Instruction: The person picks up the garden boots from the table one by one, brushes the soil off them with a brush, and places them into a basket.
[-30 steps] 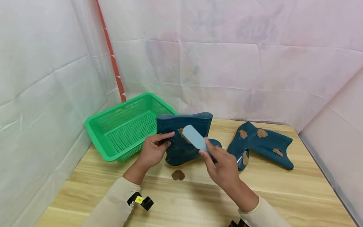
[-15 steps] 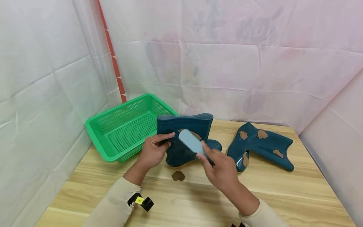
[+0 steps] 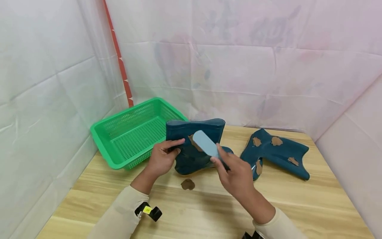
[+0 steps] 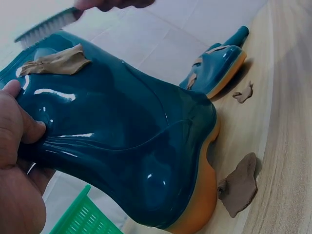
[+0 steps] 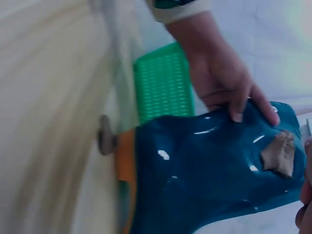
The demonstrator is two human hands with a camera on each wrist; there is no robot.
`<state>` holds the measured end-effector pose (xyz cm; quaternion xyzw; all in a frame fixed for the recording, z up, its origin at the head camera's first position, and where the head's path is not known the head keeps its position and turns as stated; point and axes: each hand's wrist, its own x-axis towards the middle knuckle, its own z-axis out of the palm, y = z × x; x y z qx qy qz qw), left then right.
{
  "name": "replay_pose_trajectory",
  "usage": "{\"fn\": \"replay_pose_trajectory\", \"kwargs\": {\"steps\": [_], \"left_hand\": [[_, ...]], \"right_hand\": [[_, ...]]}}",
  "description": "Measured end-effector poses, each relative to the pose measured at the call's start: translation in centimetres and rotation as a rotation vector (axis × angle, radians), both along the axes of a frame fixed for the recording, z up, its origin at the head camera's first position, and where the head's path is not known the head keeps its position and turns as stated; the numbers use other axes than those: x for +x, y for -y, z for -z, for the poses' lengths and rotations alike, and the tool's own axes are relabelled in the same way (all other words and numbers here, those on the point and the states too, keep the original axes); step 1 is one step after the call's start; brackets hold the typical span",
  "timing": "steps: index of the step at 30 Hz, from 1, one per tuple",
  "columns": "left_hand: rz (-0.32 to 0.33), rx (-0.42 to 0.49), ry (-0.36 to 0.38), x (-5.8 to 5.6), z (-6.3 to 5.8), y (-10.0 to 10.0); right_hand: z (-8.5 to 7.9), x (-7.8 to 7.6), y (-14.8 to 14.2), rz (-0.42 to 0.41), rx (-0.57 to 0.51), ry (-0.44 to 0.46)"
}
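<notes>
Brush (image 3: 206,143) has risen slightly, right fingers (image 3: 226,156) clamping it, left fingers (image 3: 173,143) pinching the boot (image 3: 189,162).

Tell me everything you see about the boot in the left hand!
The boot is shiny dark blue-green and looks like rubber, with an orange sole and raised lines on its side. It stands roughly upright on the table, its opening at the top, beside the green basket. A brown, mud-like patch sticks to the upper part. The left hand holds the boot's edge. The brush in the right hand is near the patch; I can't tell whether its bristles touch.
</notes>
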<state>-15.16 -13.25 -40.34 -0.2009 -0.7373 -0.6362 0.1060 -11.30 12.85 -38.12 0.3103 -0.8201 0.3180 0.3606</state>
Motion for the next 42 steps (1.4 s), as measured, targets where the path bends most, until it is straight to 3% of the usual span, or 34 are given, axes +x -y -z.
{"fn": "replay_pose_trajectory", "kwargs": {"steps": [3,7,10,14,22,29,37,42], "left_hand": [[0.001,0.012,-0.003,0.1,0.0,0.1],[-0.004,0.006,0.007,0.0,0.1,0.2],[-0.005,-0.008,-0.005,-0.1,0.0,0.2],[-0.007,-0.003,-0.027,-0.1,0.0,0.2],[-0.006,-0.019,0.010,0.1,0.0,-0.1],[-0.017,-0.010,-0.003,0.0,-0.1,-0.1],[0.015,0.009,0.015,0.2,-0.1,-0.3],[0.006,0.004,-0.002,0.1,-0.3,-0.4]], "right_hand": [[0.3,-0.2,0.4,0.021,0.080,0.039],[1.4,0.4,0.5,-0.022,0.190,0.109],[1.1,0.4,0.5,-0.035,0.119,0.070],[-0.3,-0.2,0.4,0.010,0.015,0.004],[0.1,0.4,0.1,0.024,0.141,0.153],[-0.9,0.0,0.3,0.029,0.079,0.053],[0.1,0.8,0.0,0.065,0.136,0.141],[-0.1,0.6,-0.2,0.026,0.078,0.052]]}}
